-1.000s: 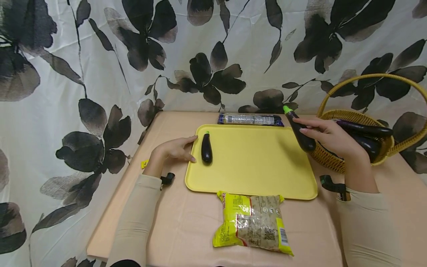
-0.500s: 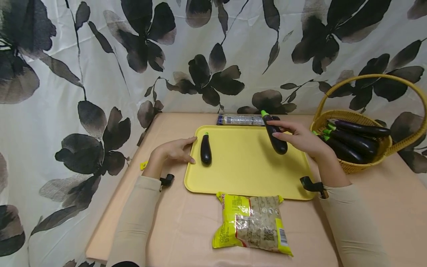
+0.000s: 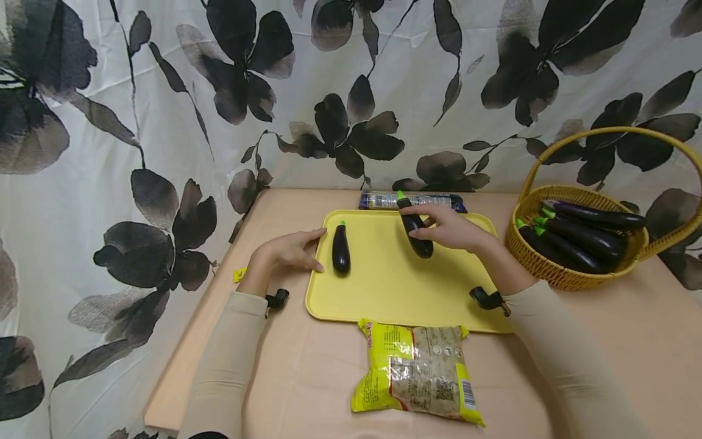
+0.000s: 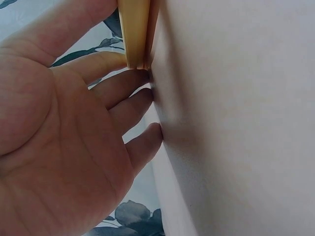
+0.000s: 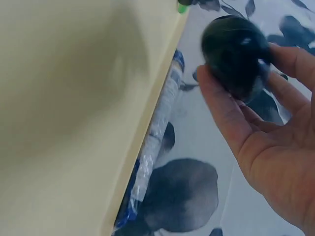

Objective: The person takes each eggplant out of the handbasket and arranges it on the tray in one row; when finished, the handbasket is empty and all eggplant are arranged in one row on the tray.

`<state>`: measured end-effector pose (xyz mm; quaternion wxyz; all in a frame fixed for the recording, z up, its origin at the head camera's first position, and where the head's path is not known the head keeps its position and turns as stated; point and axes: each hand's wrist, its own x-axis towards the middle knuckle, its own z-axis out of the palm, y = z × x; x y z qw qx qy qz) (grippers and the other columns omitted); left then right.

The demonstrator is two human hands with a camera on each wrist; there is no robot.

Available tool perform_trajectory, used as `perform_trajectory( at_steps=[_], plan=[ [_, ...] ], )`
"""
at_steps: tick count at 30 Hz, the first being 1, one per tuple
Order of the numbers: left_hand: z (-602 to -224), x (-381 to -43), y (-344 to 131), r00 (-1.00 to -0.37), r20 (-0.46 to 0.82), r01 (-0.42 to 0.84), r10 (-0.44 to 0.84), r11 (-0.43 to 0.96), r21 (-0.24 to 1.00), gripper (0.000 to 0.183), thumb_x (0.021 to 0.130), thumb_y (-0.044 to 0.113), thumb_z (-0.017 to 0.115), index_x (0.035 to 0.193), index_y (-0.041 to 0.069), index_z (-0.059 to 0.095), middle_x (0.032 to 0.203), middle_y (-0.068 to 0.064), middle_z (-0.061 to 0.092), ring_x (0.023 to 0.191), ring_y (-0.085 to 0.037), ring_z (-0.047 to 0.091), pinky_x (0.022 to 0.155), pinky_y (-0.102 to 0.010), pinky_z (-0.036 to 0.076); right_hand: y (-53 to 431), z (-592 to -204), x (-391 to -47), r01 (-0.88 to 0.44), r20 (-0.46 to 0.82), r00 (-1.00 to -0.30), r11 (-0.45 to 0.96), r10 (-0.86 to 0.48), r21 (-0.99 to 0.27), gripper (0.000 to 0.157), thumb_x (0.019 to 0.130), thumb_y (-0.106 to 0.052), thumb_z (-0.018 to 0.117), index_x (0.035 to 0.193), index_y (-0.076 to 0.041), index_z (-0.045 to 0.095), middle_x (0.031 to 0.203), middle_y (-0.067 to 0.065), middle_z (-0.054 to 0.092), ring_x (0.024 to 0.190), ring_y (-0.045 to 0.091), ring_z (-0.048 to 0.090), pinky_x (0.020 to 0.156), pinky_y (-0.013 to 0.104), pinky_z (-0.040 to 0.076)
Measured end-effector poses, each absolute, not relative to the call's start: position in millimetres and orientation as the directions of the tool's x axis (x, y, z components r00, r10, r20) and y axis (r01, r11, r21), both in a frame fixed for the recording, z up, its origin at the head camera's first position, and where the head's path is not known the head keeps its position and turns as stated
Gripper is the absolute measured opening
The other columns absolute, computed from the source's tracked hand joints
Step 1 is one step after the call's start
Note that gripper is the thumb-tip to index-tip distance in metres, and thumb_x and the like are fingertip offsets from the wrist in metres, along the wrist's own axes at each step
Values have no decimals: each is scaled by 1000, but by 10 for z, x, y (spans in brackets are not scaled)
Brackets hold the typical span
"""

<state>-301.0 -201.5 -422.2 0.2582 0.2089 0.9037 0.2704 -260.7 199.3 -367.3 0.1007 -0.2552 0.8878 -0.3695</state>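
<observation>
A dark purple eggplant (image 3: 420,245) with a green stem is pinched between the thumb and fingers of my right hand (image 3: 452,228), over the back middle of the yellow tray (image 3: 373,299). In the right wrist view, the rounded end of this held eggplant (image 5: 234,56) faces the camera. Another eggplant (image 3: 340,250) lies near the tray's left side. My left hand (image 3: 285,251) touches the tray's left edge with fingers spread. The left wrist view shows its fingertips (image 4: 142,98) down at the table surface, beside the rim.
To the right stands a wicker basket (image 3: 548,281) with a tall handle and several eggplants (image 3: 587,238) inside. In front of the tray lies a yellow plastic bag (image 3: 417,372). Behind it is a long blue-and-clear package (image 3: 378,199). A floral cloth (image 3: 307,79) hangs at the back.
My right hand has carried the eggplant leftward from the basket's edge to above the tray. The left hand has stayed at the tray's left edge.
</observation>
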Motion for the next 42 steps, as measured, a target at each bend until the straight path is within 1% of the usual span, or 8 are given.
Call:
perform_trajectory(
  at_steps=[3,9,15,17,22,30,37,42],
  plan=[
    [-4228,-3014,-2014,-778,-350,247,522,766,593,108,85,36,87,168,17,22,175,-6,19,163,-27,11,132,-48,12,1893,-3685,-2643,-387,-27,-826,601,-564,-699,61,98,-11,69,156,-11,49,160,17,46,125,34,55,102,50,50],
    [-4224,-3011,-2014,-777,-350,253,523,769,587,108,85,36,87,168,15,21,175,-7,19,163,-28,11,132,-48,12,1733,-3717,-2712,-366,-96,-810,626,-579,-689,63,97,-14,71,156,-17,50,162,14,43,131,34,52,104,52,50],
    [-4207,-3004,-2008,-775,-353,243,524,763,599,109,84,35,88,168,15,21,175,-7,19,163,-27,10,133,-47,11,1586,-3774,-2769,-348,-166,-785,646,-597,-679,63,97,-17,74,155,-14,50,151,14,50,89,24,56,74,36,48],
    [-4202,-3004,-2004,-776,-352,240,523,762,602,109,84,35,88,168,16,21,175,-7,19,163,-27,10,133,-47,11,1539,-3804,-2790,-349,-179,-770,639,-612,-686,64,97,-16,74,156,-11,49,155,15,48,84,23,56,68,33,45],
    [-4198,-3003,-1999,-777,-350,242,523,763,600,108,84,36,88,168,15,22,175,-7,19,163,-28,10,132,-48,12,1427,-3884,-2839,-354,-200,-748,635,-633,-686,65,97,-19,74,156,-9,48,161,17,43,97,23,64,70,32,51],
    [-4186,-2985,-2010,-783,-354,246,511,777,579,107,85,36,87,168,15,22,174,-8,20,162,-29,12,132,-49,12,1254,-3941,-2884,-281,-288,-735,662,-614,-695,71,100,-26,72,161,-13,40,164,20,35,75,25,73,69,44,64],
    [-4215,-2993,-2015,-783,-358,248,509,783,571,109,83,38,88,168,15,22,175,-8,20,162,-29,12,132,-48,13,1185,-3982,-2886,-293,-302,-727,677,-616,-675,68,102,-30,69,161,-12,41,165,20,36,89,28,75,72,43,64],
    [-4227,-3013,-2008,-783,-357,248,510,782,572,110,83,39,88,168,16,22,175,-7,20,162,-28,12,132,-48,13,1131,-3987,-2894,-381,-238,-741,685,-628,-621,67,101,-32,70,159,-9,44,161,17,45,129,31,62,105,47,53]
  ],
)
